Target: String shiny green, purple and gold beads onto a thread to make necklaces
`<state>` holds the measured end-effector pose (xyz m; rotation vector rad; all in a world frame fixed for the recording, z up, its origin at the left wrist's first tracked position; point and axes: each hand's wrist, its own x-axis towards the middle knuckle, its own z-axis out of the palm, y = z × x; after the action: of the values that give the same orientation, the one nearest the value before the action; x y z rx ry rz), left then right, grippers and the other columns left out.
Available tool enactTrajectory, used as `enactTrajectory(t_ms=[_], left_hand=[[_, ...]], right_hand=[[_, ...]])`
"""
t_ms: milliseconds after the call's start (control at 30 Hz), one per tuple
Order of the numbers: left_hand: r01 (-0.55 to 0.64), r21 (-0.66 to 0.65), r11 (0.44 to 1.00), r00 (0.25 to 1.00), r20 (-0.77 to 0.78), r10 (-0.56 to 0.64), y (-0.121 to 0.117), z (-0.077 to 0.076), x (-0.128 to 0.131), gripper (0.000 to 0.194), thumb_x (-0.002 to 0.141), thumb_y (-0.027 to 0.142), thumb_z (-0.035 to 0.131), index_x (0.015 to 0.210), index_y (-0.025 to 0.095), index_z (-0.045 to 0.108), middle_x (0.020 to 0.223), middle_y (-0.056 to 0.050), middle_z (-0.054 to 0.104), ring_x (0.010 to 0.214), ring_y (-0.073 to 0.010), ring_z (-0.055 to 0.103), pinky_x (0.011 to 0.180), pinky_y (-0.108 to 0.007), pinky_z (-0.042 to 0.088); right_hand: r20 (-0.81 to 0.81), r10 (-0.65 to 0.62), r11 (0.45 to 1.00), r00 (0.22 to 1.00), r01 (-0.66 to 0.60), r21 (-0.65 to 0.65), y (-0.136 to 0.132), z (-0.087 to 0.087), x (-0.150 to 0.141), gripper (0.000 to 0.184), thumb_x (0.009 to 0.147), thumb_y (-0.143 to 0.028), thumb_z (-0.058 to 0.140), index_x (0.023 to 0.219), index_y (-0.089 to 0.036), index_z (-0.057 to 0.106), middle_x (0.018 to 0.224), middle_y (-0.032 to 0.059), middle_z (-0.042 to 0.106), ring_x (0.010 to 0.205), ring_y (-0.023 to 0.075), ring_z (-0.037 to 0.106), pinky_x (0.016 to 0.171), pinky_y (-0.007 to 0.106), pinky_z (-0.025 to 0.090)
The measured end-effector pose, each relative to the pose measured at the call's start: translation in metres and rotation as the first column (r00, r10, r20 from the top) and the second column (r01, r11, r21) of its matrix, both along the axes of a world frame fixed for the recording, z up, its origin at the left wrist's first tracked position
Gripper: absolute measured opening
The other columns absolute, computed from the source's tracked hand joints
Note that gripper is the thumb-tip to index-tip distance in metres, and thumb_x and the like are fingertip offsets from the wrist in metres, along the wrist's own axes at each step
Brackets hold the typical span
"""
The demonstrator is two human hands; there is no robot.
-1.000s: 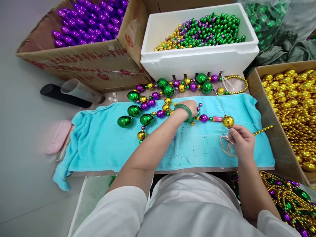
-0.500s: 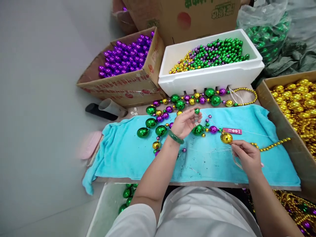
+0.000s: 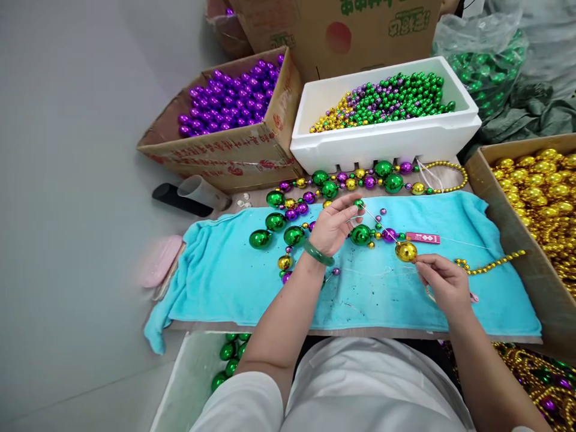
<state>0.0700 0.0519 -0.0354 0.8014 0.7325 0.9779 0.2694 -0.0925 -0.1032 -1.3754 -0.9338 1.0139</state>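
My left hand [image 3: 333,225], with a green bangle [image 3: 318,253] at the wrist, pinches a small green bead [image 3: 359,204] above the towel. In my right hand [image 3: 443,279] a large gold bead [image 3: 406,252] is held at its right end. A thin needle-like rod [image 3: 380,223] runs from the gold bead up to the green bead and touches it or nearly so. Loose small beads, a large green bead [image 3: 360,234] and a purple bead [image 3: 389,236] lie on the turquoise towel [image 3: 252,288] beyond my hands. A pink label packet [image 3: 423,238] is behind the gold bead.
A finished-looking bead strand [image 3: 351,181] lies along the towel's far side. Behind it stand a carton of purple beads [image 3: 211,147] and a white foam box [image 3: 382,135]. A carton of gold beads [image 3: 499,204] borders the right. A clear cup [image 3: 198,191] stands at left.
My right hand has moved slightly left with the gold bead. The thin rod's tip now meets the green bead in my left hand, which stays nearly in place.
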Motion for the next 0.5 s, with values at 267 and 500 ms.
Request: enactTrajectory(t_ms=[267,500], left_hand=[[-0.047,-0.001,0.999,0.999,0.014,0.047,-0.0023,-0.0005,-0.0055,0.027,0.068,0.018,0.074,0.095,0.018,0.07,0.082,-0.001,0.067,0.078,-0.0111,0.064,0.074,-0.026,0.046],[-0.092,-0.001,0.996,0.996,0.018,0.092,-0.004,-0.004,-0.0096,0.028,0.066,0.018,0.076,0.094,0.017,0.071,0.082,-0.001,0.067,0.077,-0.011,0.063,0.073,-0.025,0.045]], right_hand=[[0.039,0.011,1.0,0.999,-0.011,-0.007,0.0013,-0.0009,0.0052,0.014,0.077,-0.031,0.069,0.081,-0.017,0.07,0.054,-0.0019,0.05,0.049,0.0085,0.042,0.044,0.022,0.032],[0.052,0.021,1.0,0.998,-0.02,-0.019,0.0026,-0.0019,0.002,0.014,0.077,-0.031,0.069,0.081,-0.018,0.071,0.054,-0.0023,0.049,0.049,0.0082,0.041,0.044,0.021,0.032]])
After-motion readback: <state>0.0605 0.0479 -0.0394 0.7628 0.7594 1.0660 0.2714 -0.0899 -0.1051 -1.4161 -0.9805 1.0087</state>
